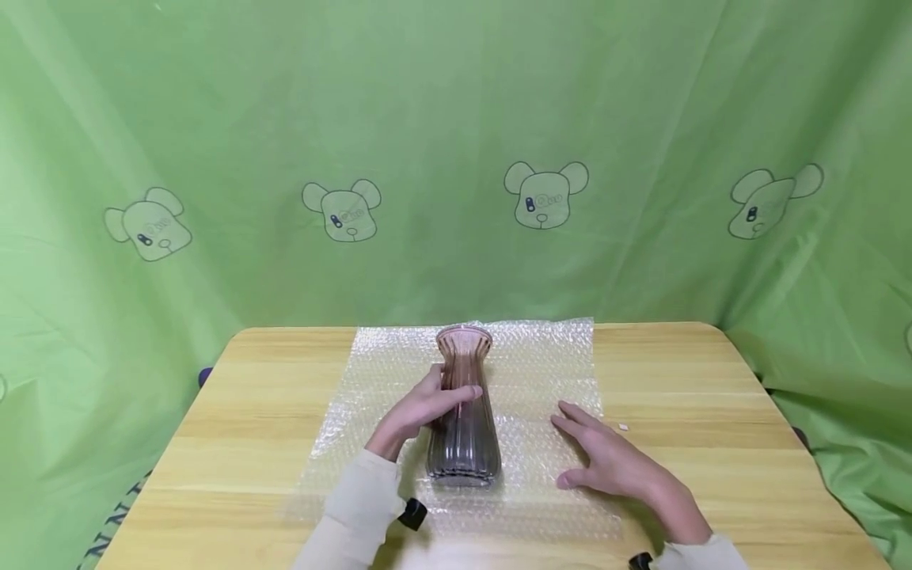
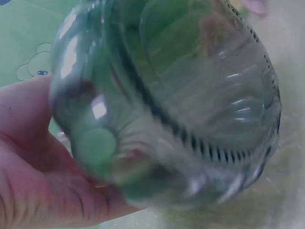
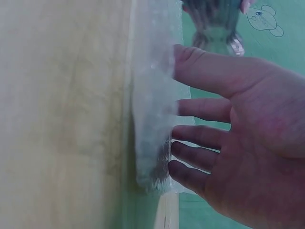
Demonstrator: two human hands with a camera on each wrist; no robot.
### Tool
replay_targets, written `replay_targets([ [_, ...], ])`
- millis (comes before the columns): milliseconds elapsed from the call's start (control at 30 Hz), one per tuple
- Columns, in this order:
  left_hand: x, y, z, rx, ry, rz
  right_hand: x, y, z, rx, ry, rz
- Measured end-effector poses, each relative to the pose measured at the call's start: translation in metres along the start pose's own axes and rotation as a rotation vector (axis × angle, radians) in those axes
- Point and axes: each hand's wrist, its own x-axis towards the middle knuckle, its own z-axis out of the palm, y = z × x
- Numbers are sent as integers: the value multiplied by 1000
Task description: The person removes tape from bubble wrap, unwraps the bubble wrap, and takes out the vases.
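A ribbed glass vase (image 1: 465, 427), pinkish at the mouth and greyer toward the base, lies lengthwise over a sheet of bubble wrap (image 1: 541, 372). Its mouth points to the table's far edge and its base faces me. Whether it touches the wrap, I cannot tell. My left hand (image 1: 426, 404) grips the vase round its middle, thumb on top. The vase's clear base (image 2: 190, 124) fills much of the left wrist view, blurred. To the right, my right hand (image 1: 613, 459) has its fingers spread over the wrap's right side, holding nothing.
A wooden table (image 1: 235, 443) lies beneath the wrap. One small white scrap (image 1: 623, 427) sits just right of the sheet. Green curtain (image 1: 442, 103) with bear-head drawings hangs behind the table and at both sides.
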Motion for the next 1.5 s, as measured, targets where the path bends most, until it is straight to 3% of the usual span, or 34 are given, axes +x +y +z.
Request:
replay_targets([
  [200,6,15,-5,-70,58,35,-4,0,3,-23,20,-9],
  [400,16,28,-14,-97,99,111,-10,-1,2,-18,13,-1],
  [667,37,54,-29,-43,256,250,-17,-3,2,-14,26,-1],
  [833,52,67,-35,9,311,374,-23,-5,5,-9,19,21],
  [1033,70,83,-38,92,334,514,-30,-11,6,-11,-3,53],
  [1500,114,86,-35,171,323,509,-39,-21,11,4,-42,90],
])
